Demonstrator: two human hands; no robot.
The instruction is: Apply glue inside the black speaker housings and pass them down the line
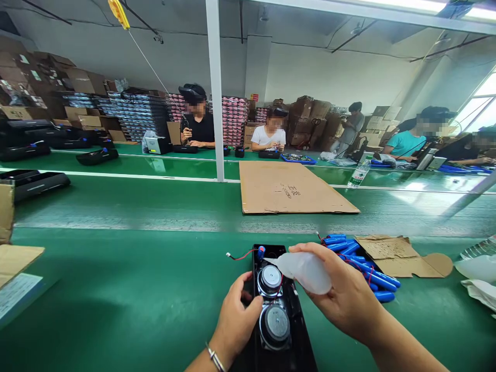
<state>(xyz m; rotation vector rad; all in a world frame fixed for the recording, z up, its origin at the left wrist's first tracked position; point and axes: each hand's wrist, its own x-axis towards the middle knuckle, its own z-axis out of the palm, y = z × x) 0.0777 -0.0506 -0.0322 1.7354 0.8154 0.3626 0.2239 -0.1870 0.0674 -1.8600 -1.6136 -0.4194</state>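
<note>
A black speaker housing (300, 336) lies lengthwise before me on the green bench, with two round speakers (276, 321) seated in it. My left hand (239, 312) grips the housing's left edge, thumb over the rim beside the speakers. In my right hand (343, 294) is a white squeeze bottle (308, 271), tilted so its thin nozzle points left at the housing's far end. Close to the nozzle tip stands a blue battery cell (261, 252). Its red and black wires run out left to a small white connector (228, 255). Whether liquid leaves the nozzle I cannot make out.
Right of the housing lies a pile of blue battery packs (360, 261) by a torn cardboard piece (403, 256). A flat cardboard sheet (294, 188) rests across the bench. Black housings (39, 183) sit at left. A water bottle (359, 173) and several people are beyond.
</note>
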